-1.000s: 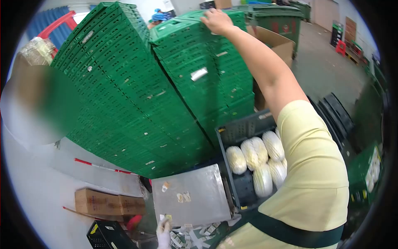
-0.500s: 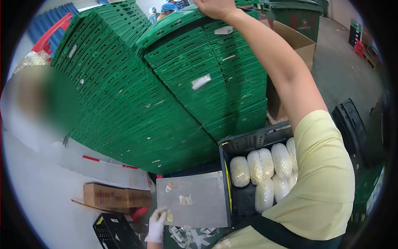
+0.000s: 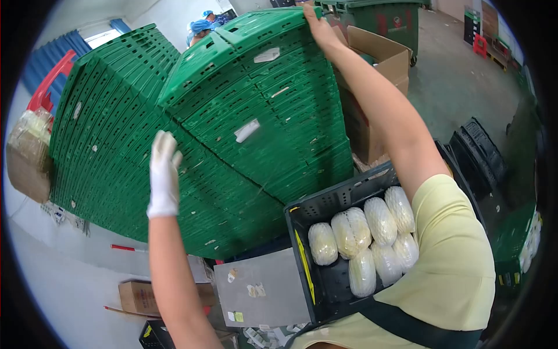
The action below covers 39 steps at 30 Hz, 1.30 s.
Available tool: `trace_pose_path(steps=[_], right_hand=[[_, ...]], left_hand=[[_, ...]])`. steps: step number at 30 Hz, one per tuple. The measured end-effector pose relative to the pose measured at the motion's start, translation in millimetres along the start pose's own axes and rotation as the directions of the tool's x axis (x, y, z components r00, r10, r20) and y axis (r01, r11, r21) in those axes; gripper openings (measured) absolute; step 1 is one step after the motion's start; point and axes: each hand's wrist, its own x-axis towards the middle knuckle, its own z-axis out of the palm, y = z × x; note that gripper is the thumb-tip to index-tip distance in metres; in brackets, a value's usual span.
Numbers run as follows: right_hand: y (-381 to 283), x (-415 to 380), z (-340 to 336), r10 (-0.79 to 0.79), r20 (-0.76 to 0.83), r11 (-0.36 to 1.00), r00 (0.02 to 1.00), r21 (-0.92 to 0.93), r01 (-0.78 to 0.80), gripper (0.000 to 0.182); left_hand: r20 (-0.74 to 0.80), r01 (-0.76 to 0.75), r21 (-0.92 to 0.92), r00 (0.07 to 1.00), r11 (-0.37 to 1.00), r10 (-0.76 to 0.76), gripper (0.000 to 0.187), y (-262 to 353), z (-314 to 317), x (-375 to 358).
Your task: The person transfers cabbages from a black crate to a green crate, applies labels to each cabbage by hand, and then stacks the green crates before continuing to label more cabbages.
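Observation:
Tall stacks of folded green plastic crates stand in front of me. At the top right corner of the nearer stack, my right hand (image 3: 319, 29) grips the edge of the uppermost green crate (image 3: 270, 29), its fingers partly cut off from view. My left hand (image 3: 164, 174), in a white glove, is raised before the left stack (image 3: 104, 110) with its fingers stretched out and nothing in it. Below my right arm, a black crate (image 3: 334, 195) holds several pale oblong bundles (image 3: 350, 231) in white netting-like wrap.
A grey board (image 3: 261, 296) with stickers lies left of the black crate, above scattered paper labels (image 3: 264, 337). Behind my right arm stand an open cardboard box (image 3: 383, 52) and a green wheeled bin (image 3: 383, 23). Another person's blue cap (image 3: 201, 25) shows beyond the stacks.
My left hand has risen from the grey board to the crate stack. My right hand has shifted to the top crate's right corner. The view has turned right.

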Motion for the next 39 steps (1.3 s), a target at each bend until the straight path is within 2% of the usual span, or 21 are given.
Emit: trace_pose_path(steps=[2, 3, 5, 7, 8, 9, 11, 13, 15, 16, 17, 19, 21, 23, 25, 29, 31, 33, 36, 37, 39], right_hand=[[-2, 0, 7, -0.027, -0.059, 1.000, 0.998, 0.013, 0.028, 0.097], [-1, 3, 8, -0.020, -0.081, 1.000, 0.996, -0.005, 0.020, 0.096], [-2, 7, 4, -0.017, -0.099, 0.999, 0.995, 0.050, 0.022, 0.088], [-15, 14, 7, 0.227, -0.046, 0.968, 0.973, 0.118, -0.220, 0.083], [-6, 19, 14, 0.129, -0.077, 0.990, 0.989, 0.072, -0.124, 0.081], [3, 24, 18, 0.026, -0.097, 0.999, 0.995, 0.026, -0.023, 0.080], [-20, 4, 11, 0.158, 0.017, 0.988, 0.987, -0.002, -0.158, 0.083], [-30, -3, 4, 0.198, 0.053, 0.979, 0.979, -0.061, -0.194, 0.086], [-38, -7, -5, 0.212, 0.055, 0.972, 0.976, -0.112, -0.204, 0.089], [-45, -13, -5, 0.272, 0.030, 0.958, 0.962, -0.099, -0.268, 0.086], [-46, -14, -6, 0.258, 0.010, 0.958, 0.966, -0.130, -0.255, 0.087], [-53, -20, -10, 0.342, 0.022, 0.937, 0.940, -0.091, -0.338, 0.085], [-68, -23, -10, 0.405, -0.010, 0.912, 0.914, -0.072, -0.404, 0.077], [-78, -14, -13, 0.491, 0.095, 0.869, 0.866, 0.011, -0.495, 0.073], [-74, 1, -5, 0.467, 0.084, 0.884, 0.880, -0.015, -0.467, 0.068], [-80, 16, 1, 0.407, 0.047, 0.913, 0.912, -0.050, -0.405, 0.067], [-95, -2, -18, 0.424, 0.093, 0.906, 0.901, -0.025, -0.423, 0.068], [-98, -27, -30, 0.364, 0.088, 0.931, 0.927, -0.023, -0.364, 0.070], [-92, -62, -48, 0.187, 0.090, 0.980, 0.978, 0.054, -0.192, 0.068], [-89, -69, -58, 0.115, 0.085, 0.987, 0.990, 0.102, -0.123, 0.067], [-100, -81, -90, 0.023, 0.177, 1.000, 0.984, 0.001, -0.024, 0.067]], left_hand=[[0.010, 0.062, -0.151, 0.998, 0.987, -0.061, 0.093, 8, 9, 48], [-0.092, 0.065, -0.154, 0.993, 0.986, -0.080, 0.096, 10, 17, 64], [-0.234, 0.131, -0.122, 0.959, 0.984, -0.157, 0.092, 8, 20, 88], [-0.270, 0.008, 0.051, 0.963, 0.999, 0.006, 0.081, 10, 34, 83], [-0.349, -0.043, 0.102, 0.934, 0.994, 0.076, 0.063, -1, 40, 91], [-0.337, -0.009, 0.191, 0.939, 0.981, 0.074, 0.063, -8, 38, 100], [-0.421, 0.005, 0.140, 0.905, 0.990, 0.055, 0.059, -2, 45, 109], [-0.437, 0.104, -0.066, 0.891, 0.992, -0.122, 0.061, -7, 35, 125], [-0.102, 0.143, -0.147, 0.982, 0.979, -0.159, 0.071, -5, 36, 118], [-0.194, 0.283, -0.109, 0.934, 0.953, -0.300, 0.078, -4, 39, 119], [-0.122, 0.323, -0.146, 0.932, 0.935, -0.341, 0.085, -4, 40, 120], [-0.243, 0.326, -0.106, 0.907, 0.939, -0.342, 0.070, -12, 42, 137], [-0.164, 0.310, -0.255, 0.919, 0.916, -0.357, 0.056, -1, 41, 144], [-0.053, 0.263, -0.303, 0.955, 0.916, -0.292, 0.041, 5, 32, 149], [0.057, 0.299, -0.369, 0.952, 0.880, -0.300, 0.037, 12, 26, 160], [-0.072, 0.344, -0.217, 0.928, 0.914, -0.366, 0.051, 44, 24, 148], [-0.111, 0.316, -0.270, 0.928, 0.910, -0.355, 0.054, 51, 27, 133], [-0.020, 0.308, -0.264, 0.946, 0.914, -0.325, 0.054, 52, 28, 104], [-0.044, 0.159, -0.200, 0.984, 0.967, -0.171, 0.025, 42, 16, 54], [-0.006, 0.169, -0.249, 0.984, 0.954, -0.176, 0.025, 46, 17, 46], [0.059, 0.214, -0.351, 0.977, 0.912, -0.206, 0.026, 43, 8, 29]])
